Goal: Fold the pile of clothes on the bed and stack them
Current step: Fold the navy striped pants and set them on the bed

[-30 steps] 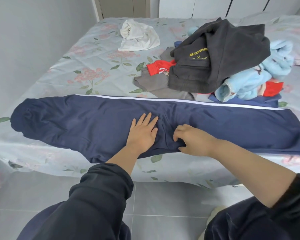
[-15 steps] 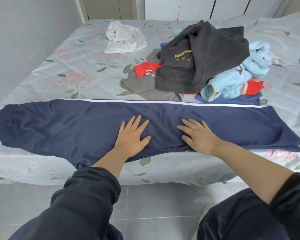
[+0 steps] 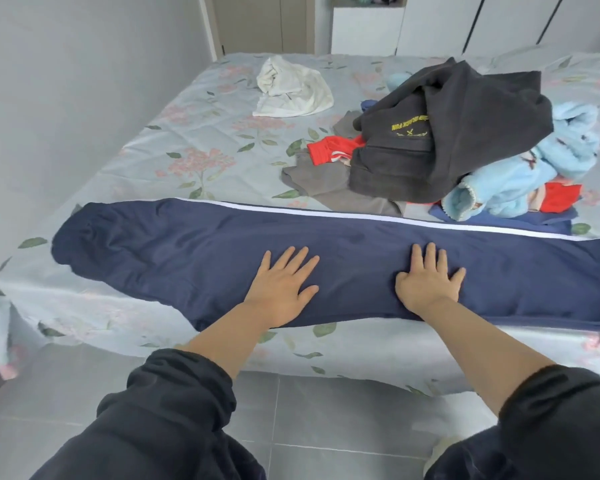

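Note:
Navy trousers point(image 3: 194, 251) with a white side stripe lie flat and lengthwise along the bed's near edge. My left hand point(image 3: 283, 287) presses flat on them near the middle, fingers spread. My right hand point(image 3: 430, 280) lies flat on them further right, fingers straight. Behind the trousers sits the pile of clothes: a dark grey hoodie point(image 3: 465, 133) on top, a light blue fleece point(image 3: 534, 174) at its right, a red garment point(image 3: 329, 150) and a grey garment point(image 3: 326, 185) at its left.
A crumpled white garment point(image 3: 291, 88) lies alone at the far side of the floral bed sheet point(image 3: 187, 140). A grey wall runs along the left. White wardrobes stand behind the bed. Grey floor tiles are below the bed edge.
My right hand has uncurled from a grip on the trousers and slid right, now flat. The left hand stays flat on the fabric. The camera view has shifted.

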The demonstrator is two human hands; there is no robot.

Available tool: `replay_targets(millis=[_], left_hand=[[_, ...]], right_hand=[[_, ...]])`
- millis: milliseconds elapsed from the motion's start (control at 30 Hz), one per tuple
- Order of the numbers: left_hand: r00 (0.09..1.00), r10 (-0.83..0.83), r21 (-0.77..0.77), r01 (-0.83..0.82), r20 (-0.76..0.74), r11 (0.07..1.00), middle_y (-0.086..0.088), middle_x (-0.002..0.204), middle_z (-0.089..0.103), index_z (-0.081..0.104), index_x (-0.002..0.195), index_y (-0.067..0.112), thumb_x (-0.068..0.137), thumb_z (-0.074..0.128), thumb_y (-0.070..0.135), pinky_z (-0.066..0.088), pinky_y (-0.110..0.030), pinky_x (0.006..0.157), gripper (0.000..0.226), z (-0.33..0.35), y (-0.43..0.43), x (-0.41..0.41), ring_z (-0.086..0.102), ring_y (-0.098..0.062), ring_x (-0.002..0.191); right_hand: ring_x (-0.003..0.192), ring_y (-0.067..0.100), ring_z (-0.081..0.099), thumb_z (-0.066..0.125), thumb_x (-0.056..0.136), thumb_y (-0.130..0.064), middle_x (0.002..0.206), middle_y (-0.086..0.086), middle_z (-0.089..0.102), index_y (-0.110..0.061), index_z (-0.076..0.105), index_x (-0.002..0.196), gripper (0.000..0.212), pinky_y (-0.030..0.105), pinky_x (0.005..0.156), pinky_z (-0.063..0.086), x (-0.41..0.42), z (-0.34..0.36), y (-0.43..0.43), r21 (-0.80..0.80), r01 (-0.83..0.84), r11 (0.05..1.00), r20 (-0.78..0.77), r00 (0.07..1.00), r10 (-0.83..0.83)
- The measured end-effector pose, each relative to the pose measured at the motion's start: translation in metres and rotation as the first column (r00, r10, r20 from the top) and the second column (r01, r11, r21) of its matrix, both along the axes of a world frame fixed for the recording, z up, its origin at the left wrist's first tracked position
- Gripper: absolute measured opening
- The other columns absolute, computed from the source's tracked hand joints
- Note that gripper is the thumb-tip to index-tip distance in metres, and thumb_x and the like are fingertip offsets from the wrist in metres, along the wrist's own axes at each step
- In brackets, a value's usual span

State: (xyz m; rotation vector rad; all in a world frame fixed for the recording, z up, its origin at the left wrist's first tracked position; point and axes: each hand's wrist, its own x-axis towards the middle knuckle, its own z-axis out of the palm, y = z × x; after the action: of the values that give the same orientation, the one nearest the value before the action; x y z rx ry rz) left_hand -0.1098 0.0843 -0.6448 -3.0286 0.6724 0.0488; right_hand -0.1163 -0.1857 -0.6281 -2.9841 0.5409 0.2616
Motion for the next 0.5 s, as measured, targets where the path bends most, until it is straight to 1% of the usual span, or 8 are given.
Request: replay_targets(millis=[33,67,100,167,267,333,400,500], left_hand=[[0.998,0.053,0.035,-0.053,0.020,0.998,0.007,0.161,-0.001,0.000,0.152,0.032,0.098,0.010,0.053,-0.005,-0.050,0.116,0.059,0.001,0.015,-0.003,-0.006,-0.017,0.148],[0.993,0.111,0.062,-0.112,0.029,0.992,0.008,0.161,0.000,0.001,0.152,0.032,0.099,0.009,0.052,-0.005,-0.052,0.116,0.058,0.001,0.032,-0.006,-0.005,-0.018,0.148],[0.985,0.168,0.078,-0.170,0.031,0.982,0.008,0.161,0.001,0.002,0.152,0.033,0.099,0.008,0.052,-0.004,-0.052,0.115,0.057,0.003,0.051,-0.008,-0.004,-0.018,0.148],[0.960,0.277,0.106,-0.280,0.036,0.954,0.007,0.161,0.002,0.001,0.152,0.034,0.099,0.008,0.051,-0.003,-0.053,0.115,0.056,0.005,0.092,-0.013,-0.001,-0.019,0.148],[0.908,0.419,0.124,-0.419,0.025,0.900,0.008,0.161,0.005,0.003,0.152,0.033,0.099,0.007,0.050,-0.002,-0.052,0.116,0.056,0.007,0.152,-0.019,0.001,-0.018,0.148],[0.857,0.515,0.080,-0.513,-0.016,0.855,0.010,0.161,0.002,0.002,0.153,0.032,0.100,0.006,0.049,-0.002,-0.051,0.116,0.056,0.007,0.186,-0.021,-0.002,-0.016,0.148],[0.803,0.595,0.052,-0.593,-0.034,0.803,0.010,0.161,0.001,0.002,0.153,0.030,0.100,0.006,0.048,-0.002,-0.050,0.117,0.056,0.007,0.217,-0.018,-0.004,-0.016,0.148],[0.706,0.708,0.016,-0.707,-0.019,0.707,0.008,0.161,0.000,0.004,0.153,0.029,0.100,0.008,0.047,-0.001,-0.053,0.116,0.056,0.012,0.254,-0.010,-0.007,-0.017,0.148]], right_hand=[[0.147,0.024,-0.009,0.025,0.094,-0.034,0.160,0.003,-0.007,-0.019,-0.002,0.153,0.066,0.055,0.116,-0.001,0.006,0.005,0.016,0.014,0.027,1.000,-0.012,1.000,-0.026],[0.147,0.025,-0.010,0.025,0.094,-0.034,0.160,0.005,-0.009,-0.016,-0.004,0.152,0.068,0.055,0.116,-0.001,0.013,0.008,0.037,0.022,-0.022,1.000,0.001,1.000,0.022],[0.147,0.025,-0.011,0.026,0.095,-0.033,0.160,0.005,-0.010,-0.015,-0.006,0.152,0.068,0.054,0.116,-0.002,0.020,0.012,0.063,0.028,-0.127,0.992,0.036,0.991,0.126],[0.146,0.025,-0.012,0.026,0.098,-0.035,0.160,0.005,-0.011,-0.016,-0.006,0.152,0.066,0.051,0.116,-0.004,0.026,0.017,0.122,0.073,-0.356,0.932,0.108,0.932,0.347],[0.146,0.024,-0.013,0.022,0.100,-0.045,0.160,0.002,-0.013,-0.021,-0.006,0.152,0.064,0.049,0.116,-0.005,0.020,0.013,0.199,0.184,-0.531,0.827,0.087,0.847,0.525],[0.146,0.024,-0.016,0.018,0.098,-0.051,0.159,0.000,-0.016,-0.026,-0.008,0.152,0.065,0.053,0.115,-0.006,0.013,0.000,0.227,0.168,-0.553,0.816,0.023,0.830,0.557],[0.145,0.024,-0.018,0.016,0.095,-0.057,0.158,-0.001,-0.019,-0.030,-0.010,0.151,0.068,0.059,0.112,-0.006,0.016,-0.009,0.237,0.130,-0.500,0.856,-0.030,0.861,0.507],[0.145,0.023,-0.021,0.017,0.091,-0.062,0.157,0.000,-0.024,-0.033,-0.015,0.149,0.072,0.065,0.108,-0.005,0.026,-0.009,0.243,0.141,-0.427,0.893,-0.102,0.891,0.443]])
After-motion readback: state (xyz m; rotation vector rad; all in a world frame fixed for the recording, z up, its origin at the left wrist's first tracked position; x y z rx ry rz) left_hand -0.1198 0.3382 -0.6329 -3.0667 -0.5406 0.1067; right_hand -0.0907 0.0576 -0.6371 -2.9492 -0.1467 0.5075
